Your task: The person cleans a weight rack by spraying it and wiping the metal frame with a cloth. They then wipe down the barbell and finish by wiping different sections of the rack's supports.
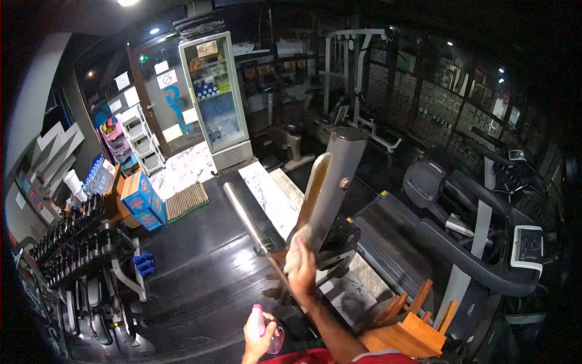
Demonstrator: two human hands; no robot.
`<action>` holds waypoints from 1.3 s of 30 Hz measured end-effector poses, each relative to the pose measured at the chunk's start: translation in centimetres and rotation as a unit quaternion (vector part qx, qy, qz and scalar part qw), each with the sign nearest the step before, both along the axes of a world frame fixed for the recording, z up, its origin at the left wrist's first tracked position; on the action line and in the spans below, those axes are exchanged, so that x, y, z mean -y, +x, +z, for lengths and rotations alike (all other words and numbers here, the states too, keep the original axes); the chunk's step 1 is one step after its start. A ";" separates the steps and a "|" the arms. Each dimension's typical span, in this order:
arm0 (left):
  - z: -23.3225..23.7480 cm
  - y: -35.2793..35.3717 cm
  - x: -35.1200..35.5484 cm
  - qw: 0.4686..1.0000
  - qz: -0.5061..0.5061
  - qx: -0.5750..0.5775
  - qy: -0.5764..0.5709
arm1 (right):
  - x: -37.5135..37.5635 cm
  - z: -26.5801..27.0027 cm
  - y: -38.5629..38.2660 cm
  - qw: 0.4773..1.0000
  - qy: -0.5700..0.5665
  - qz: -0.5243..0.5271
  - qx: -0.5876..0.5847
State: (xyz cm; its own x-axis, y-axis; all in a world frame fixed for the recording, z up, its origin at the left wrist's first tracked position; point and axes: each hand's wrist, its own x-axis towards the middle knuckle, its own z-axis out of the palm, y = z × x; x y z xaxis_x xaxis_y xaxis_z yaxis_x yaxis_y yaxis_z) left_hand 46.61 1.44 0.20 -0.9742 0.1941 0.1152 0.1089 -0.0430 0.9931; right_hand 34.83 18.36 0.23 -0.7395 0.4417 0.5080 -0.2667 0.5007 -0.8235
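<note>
My left hand (259, 340), low in the view, is wrapped round a pink spray bottle (277, 341) with a clear body. My right hand (301, 267) presses a pale cloth (295, 246) against the lower edge of a thick grey metal post (342, 176). The cloth is slightly blurred and mostly covered by my fingers. A worn yellow-brown strip (313, 191) runs along the post, just above this hand. To its left, a shiny chrome bar (244, 212) slants upward from the machine.
Racked dumbbells (85, 249) stand at the left, near a blue box (142, 197). A glass-door fridge (215, 100) stands at the back. Treadmills (388, 230) fill the right side. A wooden piece (406, 337) lies close by my right arm.
</note>
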 end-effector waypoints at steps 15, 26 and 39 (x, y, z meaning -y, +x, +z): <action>1.5 0.4 0.2 0.997 0.015 -0.045 0.056 | 2.0 0.1 2.7 0.919 -0.323 0.197 -0.113; 1.1 0.5 -0.1 0.999 -0.012 -0.017 0.037 | -9.8 15.4 -3.6 0.960 -0.102 0.004 -0.262; -0.2 -0.6 -0.9 0.999 -0.014 -0.033 0.025 | -1.0 1.1 0.6 0.998 0.028 0.054 -0.034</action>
